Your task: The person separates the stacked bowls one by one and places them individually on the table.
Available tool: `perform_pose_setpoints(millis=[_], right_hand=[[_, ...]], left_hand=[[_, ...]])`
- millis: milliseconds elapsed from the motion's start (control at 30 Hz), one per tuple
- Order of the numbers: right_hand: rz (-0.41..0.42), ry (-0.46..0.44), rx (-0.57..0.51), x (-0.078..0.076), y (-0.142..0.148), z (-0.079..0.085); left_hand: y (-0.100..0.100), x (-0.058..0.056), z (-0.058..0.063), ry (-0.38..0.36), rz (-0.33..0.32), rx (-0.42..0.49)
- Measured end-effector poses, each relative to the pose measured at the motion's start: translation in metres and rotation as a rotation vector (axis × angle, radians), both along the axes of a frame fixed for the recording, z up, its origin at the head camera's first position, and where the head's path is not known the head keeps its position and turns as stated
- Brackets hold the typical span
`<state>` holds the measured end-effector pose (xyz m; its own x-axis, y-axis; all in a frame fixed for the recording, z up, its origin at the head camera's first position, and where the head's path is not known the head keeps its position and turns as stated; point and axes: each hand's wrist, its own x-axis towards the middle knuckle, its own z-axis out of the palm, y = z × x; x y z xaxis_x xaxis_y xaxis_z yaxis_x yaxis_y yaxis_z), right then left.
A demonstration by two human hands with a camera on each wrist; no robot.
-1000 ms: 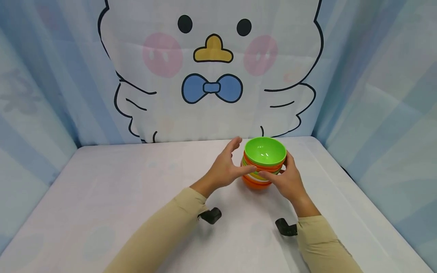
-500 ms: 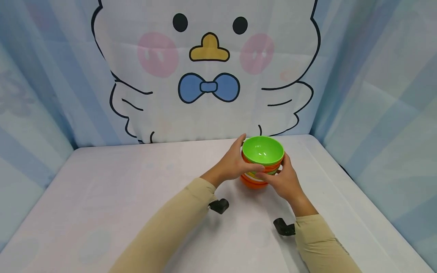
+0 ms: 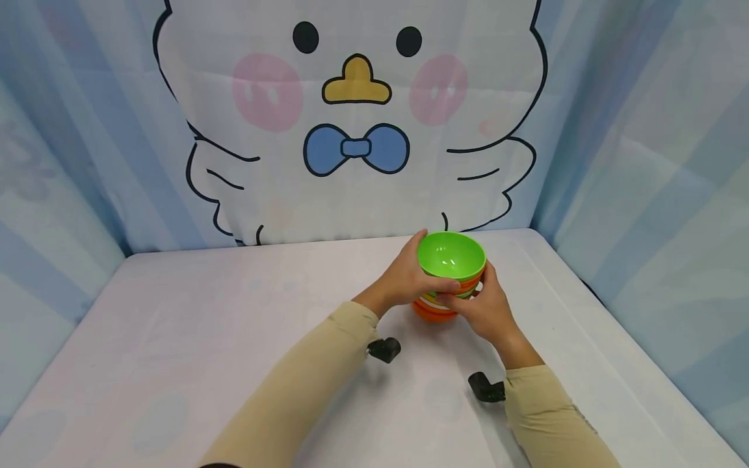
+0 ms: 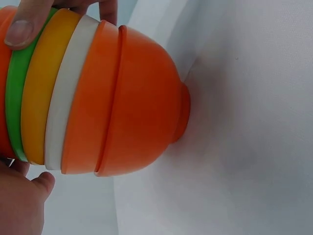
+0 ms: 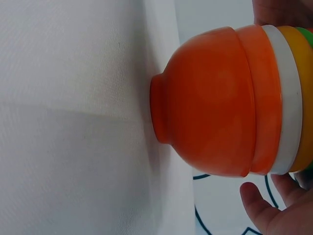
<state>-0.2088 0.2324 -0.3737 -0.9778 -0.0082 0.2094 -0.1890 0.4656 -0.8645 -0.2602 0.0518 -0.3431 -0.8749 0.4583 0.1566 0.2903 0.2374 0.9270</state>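
Observation:
A stack of several nested bowls stands near the table's far edge, with a light green bowl (image 3: 452, 255) on top. Lower down come a yellow bowl (image 4: 46, 93), a white bowl (image 4: 68, 103) and orange ones. The bottom orange bowl (image 5: 210, 103) has its foot at the tabletop. My left hand (image 3: 409, 276) grips the upper bowls from the left, thumb across the front. On the other side, my right hand (image 3: 490, 309) holds the stack around its middle, thumb also in front. Bowls hide some fingers of both hands.
The white-covered table (image 3: 222, 344) spreads out in front and to the left. Behind it hangs a curtain (image 3: 351, 195) with a cartoon face and bow tie. Black wrist mounts (image 3: 384, 350) stick out below both sleeves.
My left hand has moved right, from open beside the stack to a grip on its upper bowls. The right hand keeps its hold. The head view has shifted slightly.

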Motion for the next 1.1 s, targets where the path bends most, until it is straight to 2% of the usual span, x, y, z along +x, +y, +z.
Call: perform_pose_setpoints(millis=[367,767,1100], right_hand=[[-0.008,-0.009,0.032,-0.001,0.001,0.001],[0.000,-0.001,0.039,0.001,0.002,0.001],[0.008,-0.008,0.027,0.000,0.002,0.001]], left_hand=[[0.001,0.000,-0.001,0.015,0.024,-0.013],[0.001,0.002,0.002,0.035,0.017,-0.017],[-0.005,0.002,0.018,0.111,-0.003,-0.028]])
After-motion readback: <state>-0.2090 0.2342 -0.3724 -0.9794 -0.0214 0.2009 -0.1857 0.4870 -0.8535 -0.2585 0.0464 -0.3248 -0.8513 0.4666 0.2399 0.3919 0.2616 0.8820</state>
